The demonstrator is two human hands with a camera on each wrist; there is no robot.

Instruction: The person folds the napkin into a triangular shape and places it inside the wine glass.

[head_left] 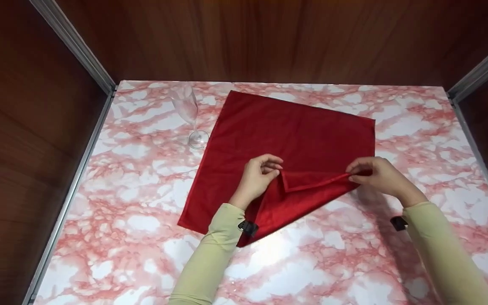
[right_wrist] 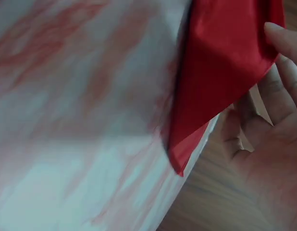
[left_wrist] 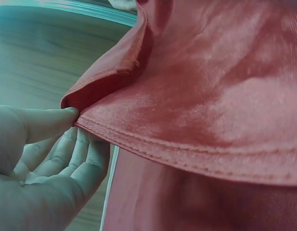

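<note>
A red cloth napkin [head_left: 295, 131] lies spread over the middle of the table, its near part lifted and folded back. My left hand [head_left: 259, 176] pinches a corner of that raised part between thumb and fingers; the left wrist view shows the stitched hem [left_wrist: 187, 156] running from the thumb tip. At the right, my right hand [head_left: 379, 176] pinches the raised edge, which stretches between both hands with a sag near the left one. In the right wrist view, a pointed fold of the napkin [right_wrist: 220, 67] hangs beside the fingers.
A clear stemmed glass [head_left: 186, 108] is at the napkin's left, its foot close to the cloth's edge. The table [head_left: 134, 237] has a red and white marbled top. Brown wood-grain panels [head_left: 269, 42] with metal edge strips enclose the back and sides.
</note>
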